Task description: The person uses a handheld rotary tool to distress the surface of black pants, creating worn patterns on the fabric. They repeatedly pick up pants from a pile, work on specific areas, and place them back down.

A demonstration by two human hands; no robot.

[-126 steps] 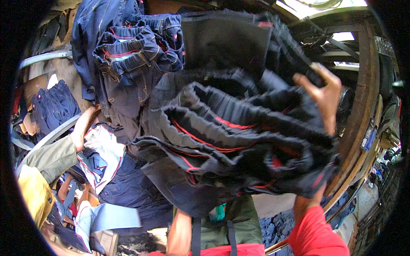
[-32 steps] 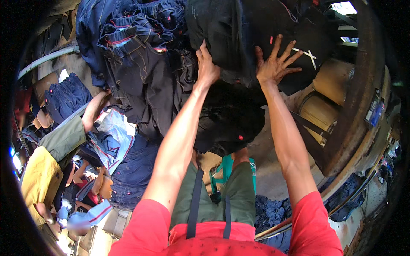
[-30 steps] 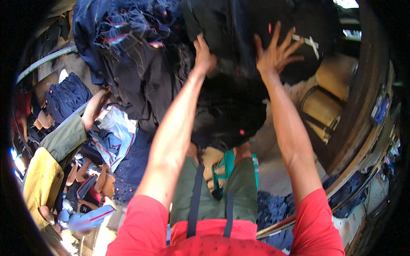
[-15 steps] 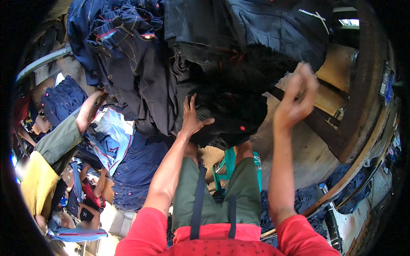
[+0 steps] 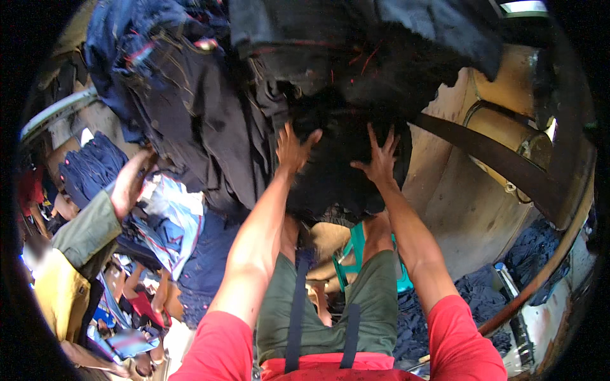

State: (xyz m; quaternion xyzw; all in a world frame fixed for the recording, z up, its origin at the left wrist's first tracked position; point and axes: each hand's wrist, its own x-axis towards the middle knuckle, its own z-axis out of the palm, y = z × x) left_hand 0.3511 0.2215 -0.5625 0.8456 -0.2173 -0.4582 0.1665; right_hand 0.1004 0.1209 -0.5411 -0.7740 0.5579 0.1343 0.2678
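Note:
Against a black garment [image 5: 340,174] hanging in front of my knees, my left hand [image 5: 296,149] lies with fingers spread. To its right, my right hand [image 5: 381,157] also rests with fingers stretched apart on or just over the same black cloth. Neither hand grips anything. Above them sits a thick pile of dark cloth [image 5: 298,60] with a few loose red threads. Dark trousers [image 5: 197,120] with tan stitching hang down just left of my left hand.
A teal stool [image 5: 348,263] stands by my legs. Yellowish rollers [image 5: 508,136] and a curved dark beam [image 5: 489,152] are at right. On the left are a person in yellow [image 5: 63,289], light blue cloth [image 5: 168,219] and folded navy garments [image 5: 95,168].
My right hand has come down and left from the raised spot at right onto the black garment. My left hand has shifted slightly up and right. The view has moved slightly.

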